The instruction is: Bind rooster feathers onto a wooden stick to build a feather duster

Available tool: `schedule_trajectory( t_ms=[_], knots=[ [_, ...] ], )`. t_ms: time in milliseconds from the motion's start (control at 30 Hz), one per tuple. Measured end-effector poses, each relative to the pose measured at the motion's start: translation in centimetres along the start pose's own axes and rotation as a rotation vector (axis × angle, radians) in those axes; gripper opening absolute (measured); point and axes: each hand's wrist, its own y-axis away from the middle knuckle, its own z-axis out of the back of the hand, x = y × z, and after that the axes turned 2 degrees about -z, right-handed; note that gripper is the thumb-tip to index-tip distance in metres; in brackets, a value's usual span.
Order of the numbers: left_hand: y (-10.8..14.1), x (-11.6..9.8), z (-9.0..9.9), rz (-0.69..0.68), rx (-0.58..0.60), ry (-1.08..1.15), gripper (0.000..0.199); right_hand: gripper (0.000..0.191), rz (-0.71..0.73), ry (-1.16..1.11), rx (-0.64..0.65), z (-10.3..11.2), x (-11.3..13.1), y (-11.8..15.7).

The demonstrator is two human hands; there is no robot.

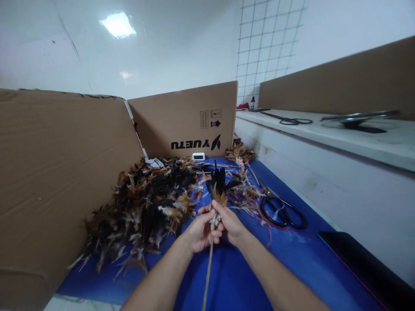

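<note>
Bundle of black and brown feathers on a thin pale stick: above the blue-covered bench's middle, gripped at its base by left hand and right hand. Bare blue surface extends toward the near edge.

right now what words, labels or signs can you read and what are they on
"YUETU", upside down on the cardboard panel, beside a leaf-like logo.
An arrow symbol and two boxed labels on the same panel: their small print is too small to read.
Small white device: no text readable.
</note>
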Motion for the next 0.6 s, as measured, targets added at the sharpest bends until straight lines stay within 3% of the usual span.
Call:
schedule_trajectory(
  t_ms=[300, 600],
  knots=[
    [0.82, -0.25, 0.22, 0.022, 0.246, 0.169, 0.027, 0.035, 0.014, -0.107, 0.183, 0.17, 0.67, 0.43],
    [0.37, -0.05, 0.3, -0.038, 0.195, 0.103, 0.018, 0.025, -0.018, -0.177, 0.214, 0.75, 0.24, -0.15]
  ],
)
